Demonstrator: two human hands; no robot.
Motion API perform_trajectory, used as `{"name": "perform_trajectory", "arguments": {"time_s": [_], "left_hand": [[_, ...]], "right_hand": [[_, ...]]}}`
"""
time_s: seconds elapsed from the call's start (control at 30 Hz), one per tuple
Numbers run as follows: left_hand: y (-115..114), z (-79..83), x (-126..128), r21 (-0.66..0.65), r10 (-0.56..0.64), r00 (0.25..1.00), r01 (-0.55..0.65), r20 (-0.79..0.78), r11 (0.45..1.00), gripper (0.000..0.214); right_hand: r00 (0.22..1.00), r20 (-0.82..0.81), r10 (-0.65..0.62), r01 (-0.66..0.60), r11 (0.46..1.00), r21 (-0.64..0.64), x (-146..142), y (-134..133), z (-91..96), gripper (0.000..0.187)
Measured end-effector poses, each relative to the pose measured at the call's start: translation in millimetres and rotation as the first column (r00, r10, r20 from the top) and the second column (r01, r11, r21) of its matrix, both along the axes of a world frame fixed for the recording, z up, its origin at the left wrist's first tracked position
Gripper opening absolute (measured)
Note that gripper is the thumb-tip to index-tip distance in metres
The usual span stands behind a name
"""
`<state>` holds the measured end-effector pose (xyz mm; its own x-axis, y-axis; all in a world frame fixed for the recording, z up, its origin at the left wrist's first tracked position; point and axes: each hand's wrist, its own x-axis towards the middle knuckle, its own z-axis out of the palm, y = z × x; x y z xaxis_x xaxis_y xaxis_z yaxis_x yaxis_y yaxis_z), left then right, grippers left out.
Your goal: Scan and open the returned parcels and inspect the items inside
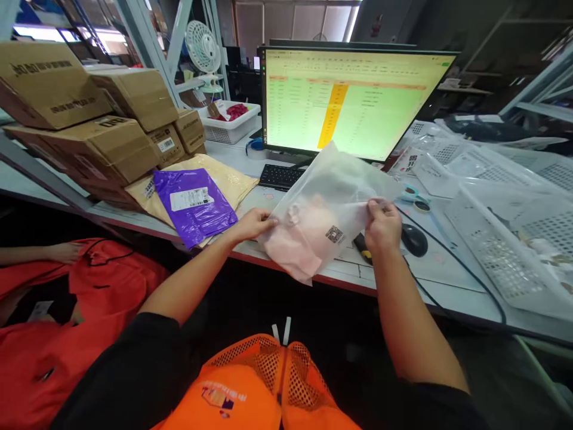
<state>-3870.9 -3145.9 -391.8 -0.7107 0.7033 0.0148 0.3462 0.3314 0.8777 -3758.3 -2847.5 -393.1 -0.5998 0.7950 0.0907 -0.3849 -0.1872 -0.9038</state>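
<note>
A frosted, see-through plastic bag [349,173] is stretched between my two hands over the desk's front edge. Something soft and pale pink shows through its lower part, and a black QR code is printed near the bottom. My left hand [254,225] pinches the bag's left edge. On the opposite side, my right hand [384,227] grips the bag with the thumb on top. A purple mailing bag [194,206] with a white label lies left of my left hand, on top of a yellow padded envelope [230,176]. Beside my right hand rests a black mouse [414,240].
Cardboard boxes [102,149] are stacked at the left. Behind the bag stand a monitor [358,95] and a keyboard [280,177]. White baskets [505,257] fill the right side, with a cable [465,269] along the desk. A person in a red garment [120,275] is close at left.
</note>
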Motion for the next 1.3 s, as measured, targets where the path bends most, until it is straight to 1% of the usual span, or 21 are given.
{"name": "perform_trajectory", "arguments": {"time_s": [0.07,0.13,0.2,0.23,0.27,0.3,0.33,0.4,0.43,0.47,0.5,0.53,0.57,0.63,0.73,0.8,0.9,1.03,1.13,1.2,1.3], "left_hand": [[-5.5,26.8,-2.3,0.013,0.113,0.964,-0.113,-0.241,0.994,0.036],[-12.9,61.7,-3.4,0.051,0.205,0.837,-0.209,-0.507,0.977,0.032],[-18.3,94.1,-1.3,0.042,0.201,0.662,-0.248,-0.722,0.968,0.027],[-19.0,106.5,0.8,0.004,0.151,0.577,-0.247,-0.803,0.969,0.026],[-18.1,115.3,3.3,-0.048,0.079,0.5,-0.237,-0.862,0.97,0.025],[-15.5,120.3,5.9,-0.105,0.001,0.437,-0.218,-0.899,0.97,0.024],[-11.6,121.5,8.4,-0.156,-0.069,0.393,-0.194,-0.917,0.968,0.023],[-1.9,114.9,13.1,-0.218,-0.154,0.352,-0.15,-0.923,0.964,0.022],[2.0,108.7,15.0,-0.226,-0.166,0.351,-0.138,-0.922,0.964,0.022],[4.4,101.7,16.2,-0.222,-0.16,0.361,-0.137,-0.919,0.965,0.023],[4.4,95.0,16.5,-0.211,-0.142,0.383,-0.143,-0.913,0.967,0.022],[1.9,89.1,15.7,-0.199,-0.121,0.419,-0.147,-0.9,0.969,0.02],[-3.2,84.4,13.6,-0.193,-0.105,0.473,-0.142,-0.875,0.971,0.019],[-19.0,79.2,6.4,-0.19,-0.091,0.625,-0.093,-0.775,0.977,0.021],[-43.9,77.3,-6.3,-0.122,-0.094,0.828,0.031,-0.552,0.992,0.029],[-51.9,75.8,-10.9,0.001,-0.031,0.886,0.035,-0.462,0.999,0.03],[-46.9,71.9,-7.8,0.258,0.18,0.908,-0.084,-0.378,0.963,0.034],[-22.8,71.9,11.3,0.601,0.359,0.906,-0.163,-0.222,0.783,0.042],[-6.3,71.4,23.7,0.698,0.412,0.894,-0.184,-0.173,0.692,0.042],[-0.5,64.7,24.4,0.694,0.425,0.892,-0.21,-0.152,0.688,0.051],[0.1,45.7,15.4,0.629,0.347,0.938,-0.254,-0.027,0.735,0.073]], "right_hand": [[1.0,0.014,0.028,-0.028,1.0,0.004,4.9,4.8,-3.5,0.036],[0.994,0.108,0.034,-0.036,0.999,0.012,11.3,14.8,-1.9,0.033],[0.979,0.17,-0.117,0.097,0.988,0.122,19.1,26.2,9.8,0.034],[0.961,0.139,-0.239,0.199,0.947,0.252,23.4,29.8,19.7,0.041],[0.936,0.063,-0.347,0.29,0.859,0.423,27.4,30.2,31.6,0.05],[0.92,-0.031,-0.391,0.329,0.725,0.606,30.7,26.5,44.3,0.058],[0.932,-0.094,-0.349,0.29,0.564,0.773,32.8,18.2,56.8,0.063],[0.991,0.005,-0.136,0.026,0.227,0.973,32.0,-9.6,76.2,0.06],[0.989,0.141,-0.047,-0.137,0.078,0.987,28.9,-26.2,81.6,0.056],[0.959,0.283,-0.018,-0.284,-0.039,0.958,24.3,-41.9,84.1,0.051],[0.908,0.419,-0.028,-0.419,-0.12,0.9,18.6,-55.0,83.9,0.044],[0.85,0.521,-0.071,-0.526,-0.157,0.836,12.6,-64.0,81.8,0.037],[0.8,0.589,-0.117,-0.6,-0.15,0.786,6.6,-68.3,78.8,0.032],[0.751,0.646,-0.135,-0.658,-0.068,0.75,-3.3,-64.7,72.7,0.028],[0.781,0.625,-0.01,-0.623,0.053,0.78,-10.7,-46.8,70.1,0.025],[0.781,0.621,0.066,-0.624,0.073,0.778,-11.8,-38.0,73.6,0.025],[0.754,0.652,0.073,-0.656,0.033,0.754,-12.3,-31.1,85.5,0.027],[0.636,0.769,-0.064,-0.771,-0.073,0.632,-17.4,-26.3,109.0,0.023],[0.662,0.737,-0.133,-0.749,-0.129,0.649,-23.5,-32.6,121.5,0.018],[0.69,0.715,-0.107,-0.723,-0.114,0.681,-26.2,-40.0,123.6,0.019],[0.717,0.697,-0.017,-0.697,-0.037,0.716,-27.0,-44.6,119.6,0.021]]}}
